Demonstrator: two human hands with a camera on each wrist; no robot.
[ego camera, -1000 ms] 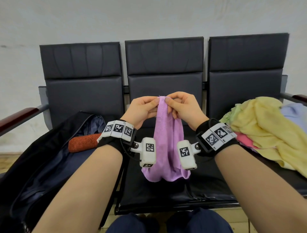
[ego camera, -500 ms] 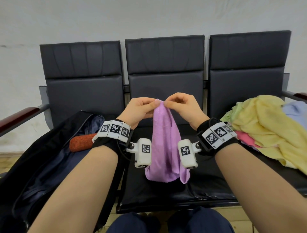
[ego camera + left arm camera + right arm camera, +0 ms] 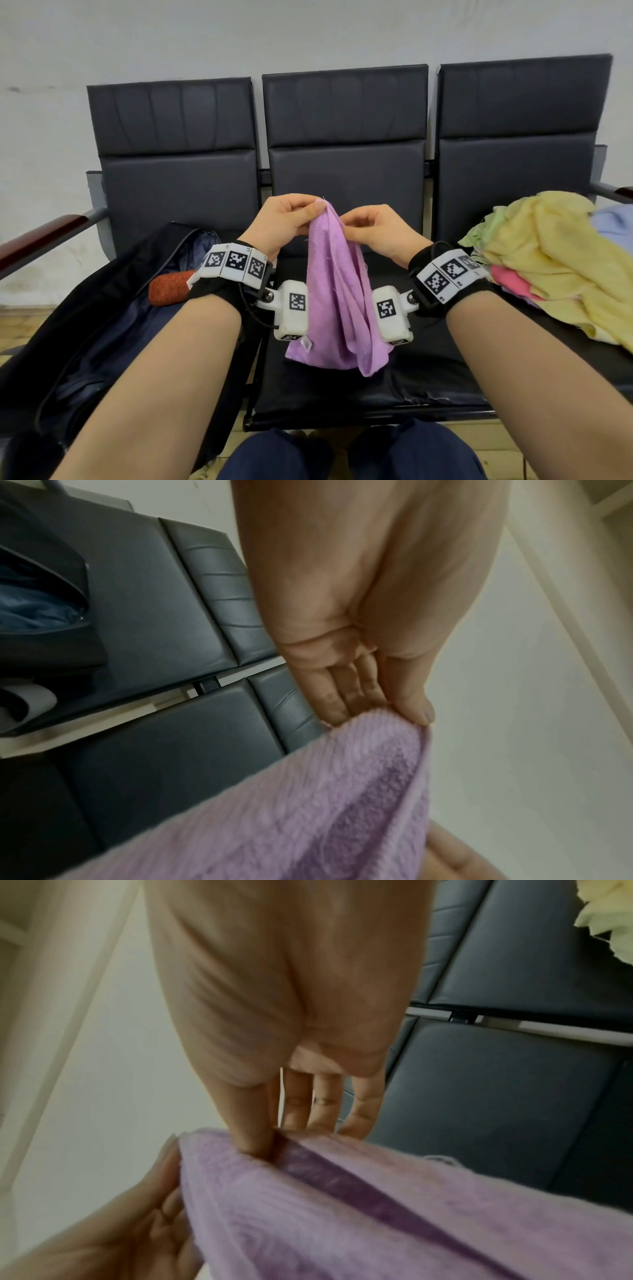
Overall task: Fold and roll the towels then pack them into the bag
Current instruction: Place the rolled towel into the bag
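Both hands are raised over the middle bench seat (image 3: 342,387): the left hand (image 3: 284,222) pinches the purple towel's (image 3: 337,301) top corner, and the right hand (image 3: 375,229) pinches its edge just beside. Since a moment ago the hands have parted slightly, spreading the hanging towel. The right wrist view shows the thumb (image 3: 253,1131) pressed into a fold; beyond lie the open black bag (image 3: 102,308) and the heaped towels (image 3: 555,260).

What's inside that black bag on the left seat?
The open black bag shows a blue lining and one rolled orange towel, partly hidden by the left hand's wristband. Anything deeper is covered by the forearm and the bag's flap.
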